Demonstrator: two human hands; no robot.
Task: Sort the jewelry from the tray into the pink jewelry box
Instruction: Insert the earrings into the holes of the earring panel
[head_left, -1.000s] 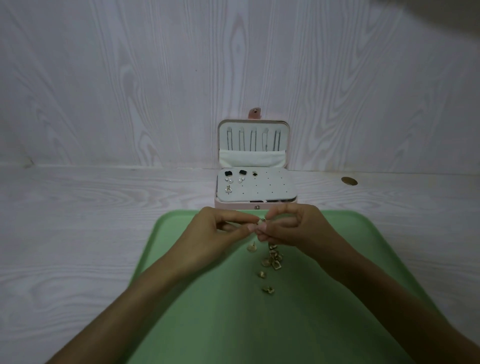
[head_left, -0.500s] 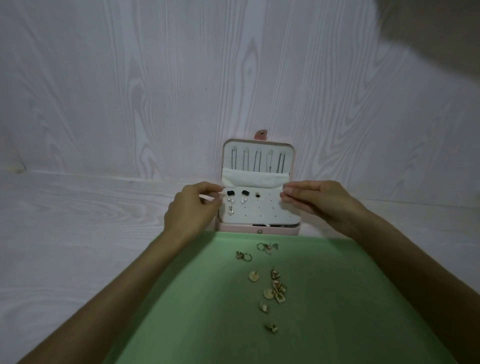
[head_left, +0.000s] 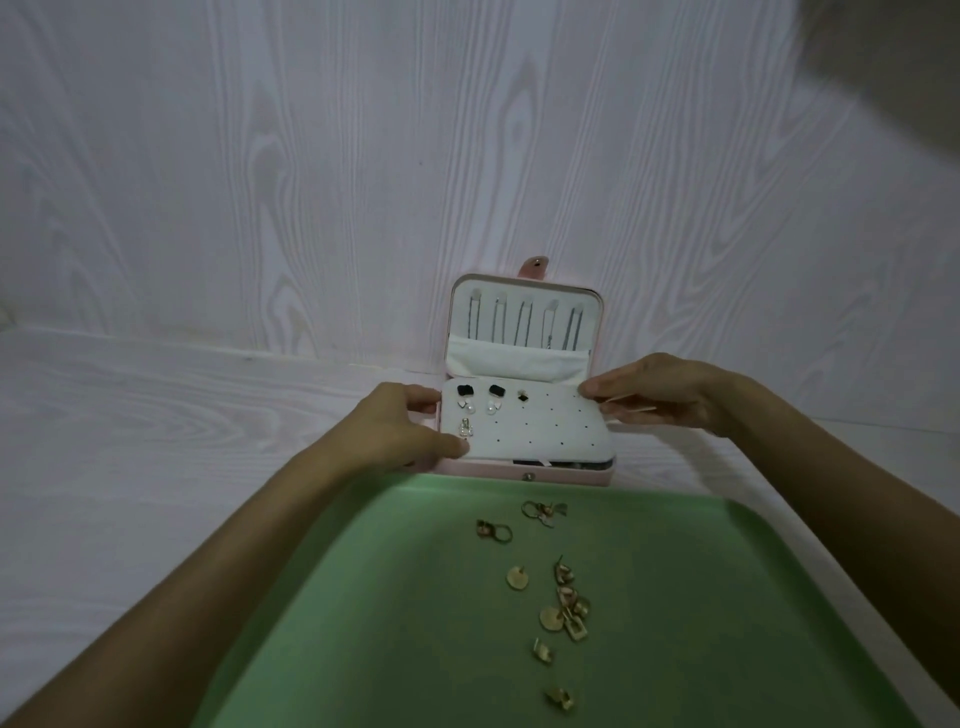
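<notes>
Gripping the white earring panel (head_left: 524, 431) of the pink jewelry box (head_left: 524, 470) by both ends, left hand (head_left: 400, 431) and right hand (head_left: 670, 395) pinching. Probably lifting it; calling next for level raising, sparing pinned studs (head_left: 480, 397).

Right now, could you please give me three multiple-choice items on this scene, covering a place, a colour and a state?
1. Where does the loose jewelry lie?
A. on the tray
B. in the lid
C. on the bare table

2. What colour is the tray?
A. pink
B. green
C. white

3. How is the box?
A. closed
B. upside down
C. open

A: the gold pieces are scattered on the tray.
B: its surface is green.
C: the lid stands up, and the left hand and right hand touch the earring panel.
</notes>
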